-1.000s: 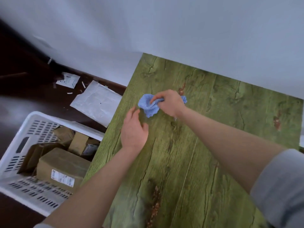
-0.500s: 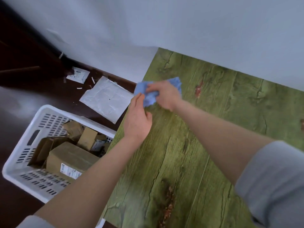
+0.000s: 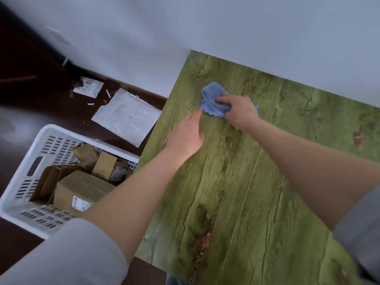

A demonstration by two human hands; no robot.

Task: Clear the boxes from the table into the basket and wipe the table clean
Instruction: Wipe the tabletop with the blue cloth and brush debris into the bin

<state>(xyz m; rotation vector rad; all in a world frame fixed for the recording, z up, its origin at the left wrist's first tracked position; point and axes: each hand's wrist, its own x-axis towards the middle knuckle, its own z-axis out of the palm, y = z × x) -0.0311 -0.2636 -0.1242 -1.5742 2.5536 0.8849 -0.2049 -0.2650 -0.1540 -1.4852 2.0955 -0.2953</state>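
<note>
Cloth (image 3: 212, 95) is back on the counter (image 3: 267, 182), right fingers (image 3: 224, 99) grasping it, left fingers (image 3: 194, 119) relaxed at seven o'clock; bunched, it may miss patches.

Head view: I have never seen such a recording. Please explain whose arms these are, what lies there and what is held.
There is no machine here. A person wears a camera on the head, so the picture looks down along their own two arms. The right hand grips a blue cloth on the green table. The left hand lies open beside the cloth, holding nothing. On the floor at the left stands a white basket with cardboard boxes inside; a white envelope lies beyond it.
</note>
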